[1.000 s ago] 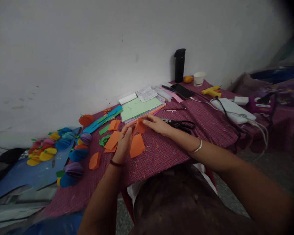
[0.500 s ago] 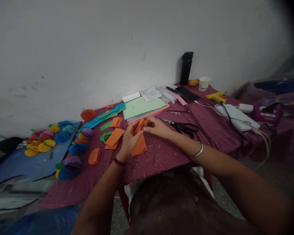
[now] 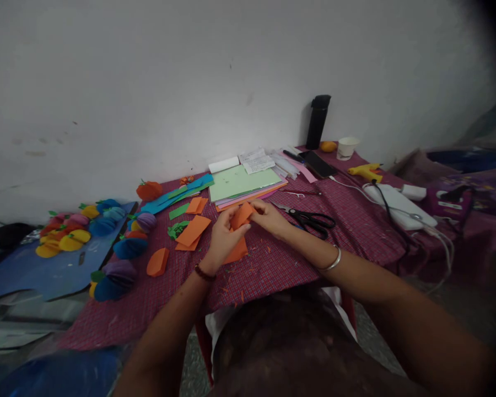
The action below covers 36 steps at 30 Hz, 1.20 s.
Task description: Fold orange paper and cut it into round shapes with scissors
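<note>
Both hands meet over the checked maroon tablecloth [image 3: 281, 264]. My left hand [image 3: 223, 240] and my right hand [image 3: 270, 218] pinch a small folded orange paper piece [image 3: 242, 215] between their fingertips, held just above the cloth. Under my left hand lies another orange paper rectangle [image 3: 236, 251]. More orange pieces [image 3: 192, 231] lie to the left, and a rounded orange cut-out [image 3: 157, 262] sits nearer the front edge. Black scissors [image 3: 312, 219] lie just right of my right hand.
A stack of coloured paper sheets [image 3: 243, 184] lies behind the hands. Finished paper fruit shapes [image 3: 78, 231] crowd the left on a blue sheet. A black flask [image 3: 317, 121], a cup [image 3: 347, 148], a yellow glue gun [image 3: 366, 172], a phone and cables sit at the right.
The hands came together on the orange piece and folded it smaller. The camera view tilted slightly, shifting everything a little down and right.
</note>
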Each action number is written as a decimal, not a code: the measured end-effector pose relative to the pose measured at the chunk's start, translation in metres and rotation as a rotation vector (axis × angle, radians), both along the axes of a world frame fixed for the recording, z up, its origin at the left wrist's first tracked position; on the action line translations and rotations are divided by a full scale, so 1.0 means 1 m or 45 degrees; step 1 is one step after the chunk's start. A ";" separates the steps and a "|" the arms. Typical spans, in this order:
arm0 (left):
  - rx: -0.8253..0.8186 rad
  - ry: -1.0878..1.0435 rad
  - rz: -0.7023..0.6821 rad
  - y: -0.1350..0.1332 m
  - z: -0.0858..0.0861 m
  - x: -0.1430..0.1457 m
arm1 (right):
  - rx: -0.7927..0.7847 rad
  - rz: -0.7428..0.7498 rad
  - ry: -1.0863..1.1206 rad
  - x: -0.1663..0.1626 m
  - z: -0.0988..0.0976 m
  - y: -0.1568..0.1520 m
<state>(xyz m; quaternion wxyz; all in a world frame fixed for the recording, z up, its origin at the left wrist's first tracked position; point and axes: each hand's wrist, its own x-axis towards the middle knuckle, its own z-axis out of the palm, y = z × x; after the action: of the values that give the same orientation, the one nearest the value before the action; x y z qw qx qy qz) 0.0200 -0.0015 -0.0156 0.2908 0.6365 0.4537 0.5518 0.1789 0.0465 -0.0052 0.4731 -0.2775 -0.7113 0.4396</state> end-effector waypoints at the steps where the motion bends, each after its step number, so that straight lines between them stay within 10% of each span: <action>1: -0.029 -0.034 0.003 -0.001 0.002 0.000 | 0.001 -0.005 -0.009 0.001 0.001 0.000; 10: -0.119 -0.172 0.398 0.014 0.008 -0.032 | -0.141 0.099 0.090 0.010 0.010 0.002; 20: -0.123 -0.459 0.302 0.017 0.024 -0.053 | -0.427 -0.074 0.072 0.013 0.006 0.014; 36: 0.274 0.501 0.318 0.007 0.002 0.002 | -0.714 0.156 0.271 -0.003 -0.001 -0.002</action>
<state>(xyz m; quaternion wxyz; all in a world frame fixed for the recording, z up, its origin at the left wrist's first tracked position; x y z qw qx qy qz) 0.0216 0.0052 -0.0134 0.0572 0.6978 0.5154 0.4941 0.1762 0.0442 -0.0060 0.4225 -0.3063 -0.5243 0.6729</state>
